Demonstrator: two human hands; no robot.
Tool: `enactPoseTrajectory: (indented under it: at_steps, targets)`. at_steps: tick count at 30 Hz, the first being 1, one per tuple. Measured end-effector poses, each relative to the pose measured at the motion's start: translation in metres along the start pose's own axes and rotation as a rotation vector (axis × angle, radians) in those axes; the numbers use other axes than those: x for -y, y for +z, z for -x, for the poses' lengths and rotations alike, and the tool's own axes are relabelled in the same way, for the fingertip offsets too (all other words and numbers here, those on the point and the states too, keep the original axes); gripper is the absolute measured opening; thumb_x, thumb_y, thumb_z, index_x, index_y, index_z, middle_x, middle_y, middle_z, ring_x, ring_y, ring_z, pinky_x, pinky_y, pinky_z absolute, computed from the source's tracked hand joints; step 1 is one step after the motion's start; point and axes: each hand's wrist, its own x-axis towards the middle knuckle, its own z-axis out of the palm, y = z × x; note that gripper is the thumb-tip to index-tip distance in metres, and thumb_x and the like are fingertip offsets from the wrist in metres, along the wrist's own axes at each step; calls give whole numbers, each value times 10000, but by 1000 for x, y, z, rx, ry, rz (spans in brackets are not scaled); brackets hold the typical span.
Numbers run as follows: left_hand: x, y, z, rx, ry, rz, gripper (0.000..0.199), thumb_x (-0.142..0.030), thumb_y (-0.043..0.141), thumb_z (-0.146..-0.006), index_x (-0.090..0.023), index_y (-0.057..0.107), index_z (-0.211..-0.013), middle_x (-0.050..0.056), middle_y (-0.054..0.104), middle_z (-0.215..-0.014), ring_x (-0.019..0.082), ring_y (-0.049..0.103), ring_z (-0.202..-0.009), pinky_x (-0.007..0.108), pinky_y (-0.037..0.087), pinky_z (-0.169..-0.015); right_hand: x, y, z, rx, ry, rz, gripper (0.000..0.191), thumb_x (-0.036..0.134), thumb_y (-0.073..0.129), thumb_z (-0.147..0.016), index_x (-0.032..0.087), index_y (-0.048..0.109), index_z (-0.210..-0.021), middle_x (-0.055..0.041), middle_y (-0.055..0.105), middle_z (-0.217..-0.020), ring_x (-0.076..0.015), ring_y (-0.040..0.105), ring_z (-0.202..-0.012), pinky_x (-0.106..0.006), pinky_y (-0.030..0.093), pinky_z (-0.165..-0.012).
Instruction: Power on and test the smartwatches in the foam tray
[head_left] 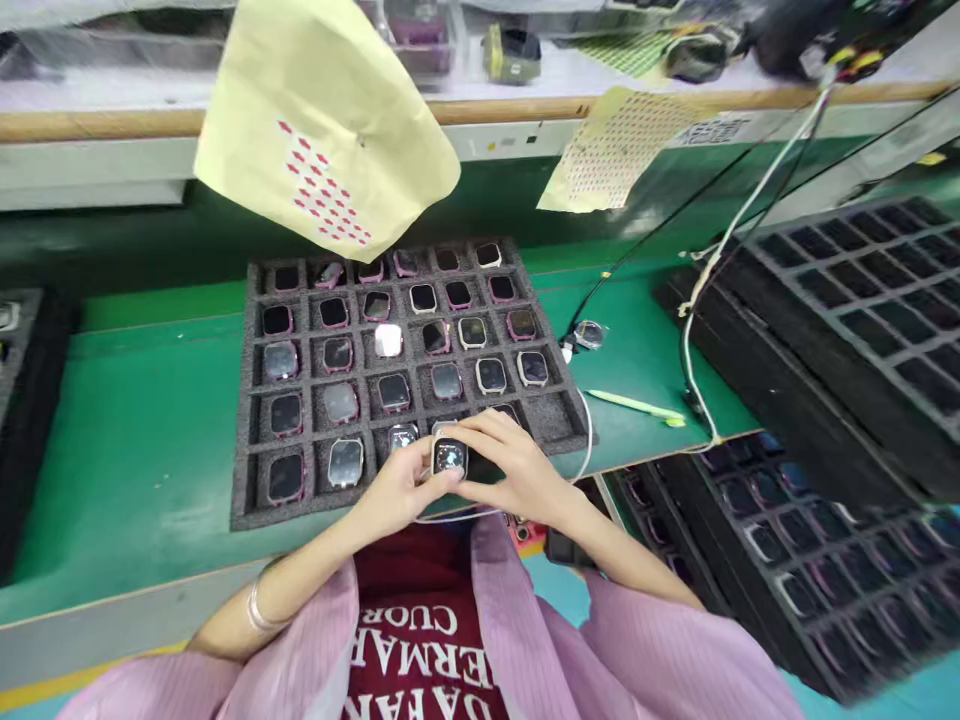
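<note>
Between my two hands, over the front edge of a grey foam tray (244, 440), is a smartwatch (450, 455) with a lit dark screen. The fingers of my left hand (401, 490) are closed on its left side. My right hand (517, 465) holds its right and upper edges, with the fingertips on the case. Watch heads with pink or light-coloured frames sit in the tray's compartments; one has a bright white screen (388, 340). A compartment at the tray's right front (551, 415) holds no watch. A white cable passes beneath my hands.
Right of the tray lie a green pen (634, 404) and a small round clear item (589, 334). Stacked black trays (795, 370) of watches stand at the right, more below. Yellow sheets (322, 130) hang from the shelf. Another black tray (34, 400) is far left.
</note>
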Motion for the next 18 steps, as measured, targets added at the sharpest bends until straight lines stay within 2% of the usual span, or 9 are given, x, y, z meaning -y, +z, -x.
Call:
enactPoseTrajectory:
  at_steps: [5,18]
  targets:
    - [-1,2,-1,14,-5,24,342,-311,646,-846,-95,576,-1101,68,639,-989,182,578,-895,289,454,-830,0,-1,0,-21,-3,-4,453,316,680,-863,181,551,-1276,-111,638,-1086,-249,575,-968,-437,487,-863]
    - [-2,-1,0,72,22,-61,318,-307,615,-875,-114,570,-1123,76,638,-1032,202,572,-956,309,440,-877,4,0,6,-61,-15,56,432,321,678,-867,161,562,-1251,-111,627,-1073,-241,561,-955,-416,473,-846]
